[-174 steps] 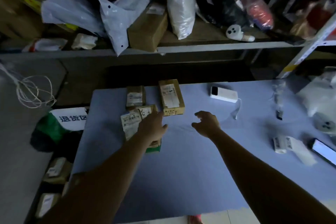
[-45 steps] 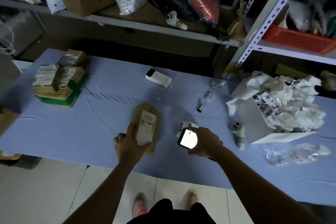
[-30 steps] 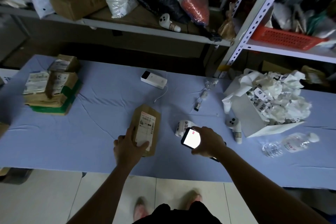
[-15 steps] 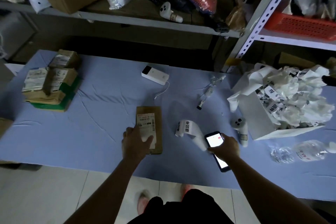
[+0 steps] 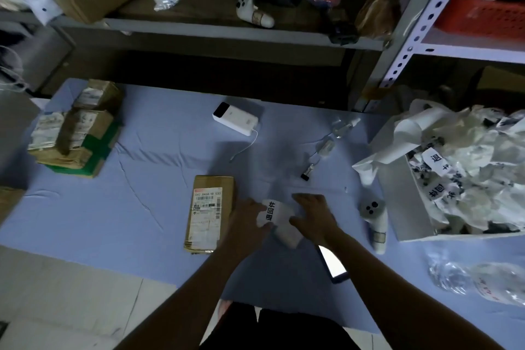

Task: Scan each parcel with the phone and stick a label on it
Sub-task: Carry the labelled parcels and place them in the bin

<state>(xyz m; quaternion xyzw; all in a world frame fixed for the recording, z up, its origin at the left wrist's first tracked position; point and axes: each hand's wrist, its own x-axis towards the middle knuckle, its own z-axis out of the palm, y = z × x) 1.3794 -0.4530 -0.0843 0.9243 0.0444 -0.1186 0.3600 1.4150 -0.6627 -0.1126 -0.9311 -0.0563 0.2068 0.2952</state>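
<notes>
A brown cardboard parcel [image 5: 210,212] with a white shipping label lies flat on the blue table [image 5: 113,221], untouched. Right beside it, both hands are on a white label roll [image 5: 274,217] printed with black characters. My left hand [image 5: 250,220] pinches the loose end of the roll. My right hand [image 5: 314,216] holds the roll's body from the right. The phone [image 5: 332,263] lies face up with a lit screen on the table under my right forearm. A stack of other parcels [image 5: 75,129] sits at the table's far left.
A white power bank [image 5: 235,121] with a cable lies behind the parcel. A white controller [image 5: 375,220], a white box of crumpled label backing [image 5: 454,173] and a plastic bottle [image 5: 480,278] crowd the right side. Shelves with bags and boxes stand behind the table.
My right hand has put the phone down on the table and moved to the label roll. My left hand has left the parcel and taken the roll's loose end.
</notes>
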